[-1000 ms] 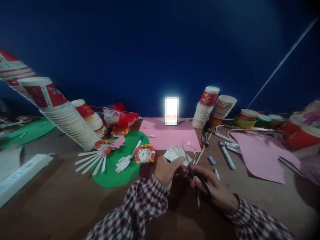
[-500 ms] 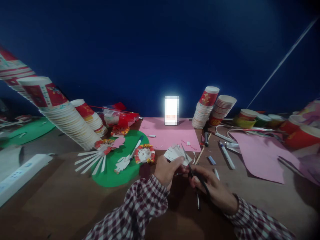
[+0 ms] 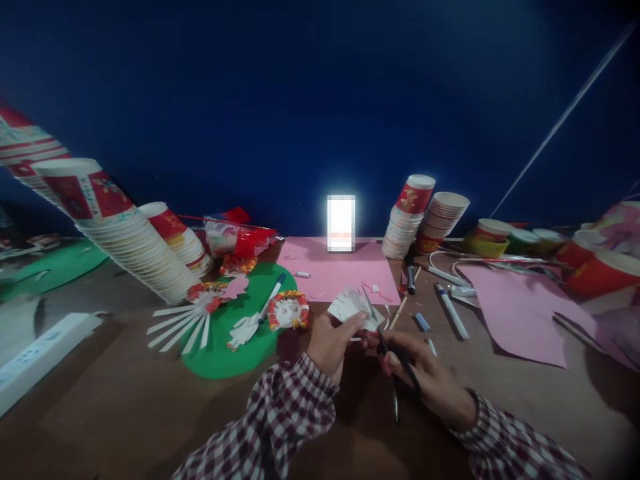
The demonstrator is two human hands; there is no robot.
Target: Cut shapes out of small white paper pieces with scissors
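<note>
My left hand [image 3: 330,343] is closed on a small piece of white paper [image 3: 349,305] with dark lines drawn on it, thumb on top. In my right hand [image 3: 423,370] are black-handled scissors [image 3: 413,379], their blades pointing up and lying against the right side of the paper. Whether the blades are parted there is hard to make out. To the left, a green paper shape [image 3: 220,363] carries a white paper cutout [image 3: 244,332], a blue-capped marker [image 3: 273,297] and a round red-and-yellow edged paper face [image 3: 289,311].
Stacked paper cups [image 3: 135,240] lean at the left, and more cup stacks [image 3: 409,217] stand at the back right. Pink paper [image 3: 360,257] lies beneath a bright pixelated screen [image 3: 341,223]. A white marker [image 3: 451,311], another pink sheet [image 3: 520,327] and a power strip [image 3: 45,353] lie around.
Both hands keep nearly the same hold on the paper and scissors. The whole view has shifted very slightly; nothing on the table has visibly moved.
</note>
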